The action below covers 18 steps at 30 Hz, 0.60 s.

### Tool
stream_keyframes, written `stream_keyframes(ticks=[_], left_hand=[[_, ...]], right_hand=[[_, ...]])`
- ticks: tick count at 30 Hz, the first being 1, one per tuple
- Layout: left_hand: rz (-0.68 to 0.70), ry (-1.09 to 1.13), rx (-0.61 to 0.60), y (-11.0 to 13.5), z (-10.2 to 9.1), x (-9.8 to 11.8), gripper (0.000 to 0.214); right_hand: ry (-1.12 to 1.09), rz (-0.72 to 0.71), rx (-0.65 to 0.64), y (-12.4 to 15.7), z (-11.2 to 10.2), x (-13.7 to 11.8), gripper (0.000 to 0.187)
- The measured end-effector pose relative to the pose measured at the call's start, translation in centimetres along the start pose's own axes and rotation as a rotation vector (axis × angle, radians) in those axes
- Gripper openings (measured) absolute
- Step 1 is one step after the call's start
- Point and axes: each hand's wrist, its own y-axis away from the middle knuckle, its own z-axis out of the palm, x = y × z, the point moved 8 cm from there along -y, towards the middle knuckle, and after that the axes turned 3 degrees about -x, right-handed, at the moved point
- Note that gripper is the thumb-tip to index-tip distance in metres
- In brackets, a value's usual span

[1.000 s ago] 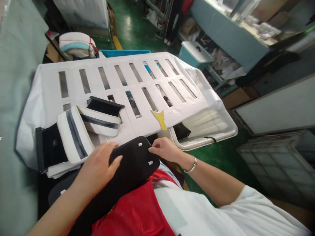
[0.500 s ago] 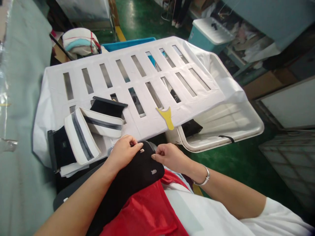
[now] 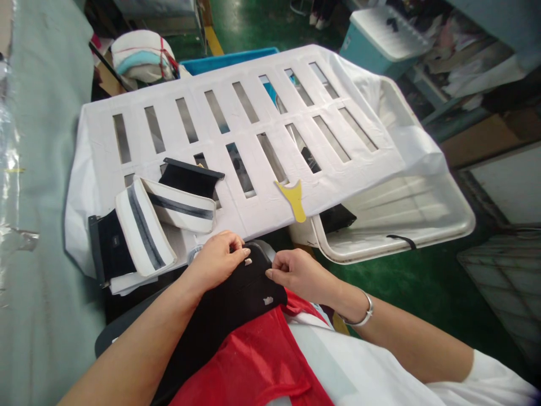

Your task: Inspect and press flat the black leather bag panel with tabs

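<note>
A black fabric piece [image 3: 228, 301] with two small pale tabs lies across my lap. My left hand [image 3: 220, 256] is closed at its upper edge, thumb pressed down beside one tab. On the other side, my right hand [image 3: 300, 275] has thumb and forefinger pinched together at the piece's right edge; whatever is between those fingertips is too small to make out. Dark padding [image 3: 262, 248] shows behind the black piece. Beyond my left hand, white bands with a grey stripe [image 3: 146, 228], joined to black parts with dark bars, rest on a slotted white board [image 3: 236, 206].
A yellow forked piece [image 3: 298, 203] sits on the board's near edge. The board lies partly over a white plastic tub [image 3: 448, 225] holding a black item [image 3: 337, 218]. A lidded blue box [image 3: 382, 42] and a blue bin [image 3: 230, 60] stand behind. Pale green cloth [image 3: 46, 197] hangs at left.
The view has shifted slightly, so the board and tub appear a little further right and higher. Both hands keep nearly the same pose on the black piece.
</note>
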Motion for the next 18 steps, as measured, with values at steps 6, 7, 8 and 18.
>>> stream_keyframes(ticks=[6, 7, 8, 18], left_hand=[[-0.025, -0.063, -0.008, -0.3, 0.1, 0.3, 0.019], [-0.028, -0.072, -0.010, -0.3, 0.1, 0.3, 0.020], [-0.032, -0.083, -0.009, -0.3, 0.2, 0.3, 0.020], [0.445, -0.356, 0.287, 2.4, 0.4, 3.6, 0.025]], right_hand=[[0.020, 0.005, -0.001, -0.1, -0.1, -0.2, 0.022], [0.026, 0.004, 0.006, -0.1, -0.2, -0.3, 0.022], [0.029, 0.003, 0.011, -0.1, -0.2, -0.3, 0.021], [0.002, -0.010, 0.080, -0.1, -0.1, -0.2, 0.022]])
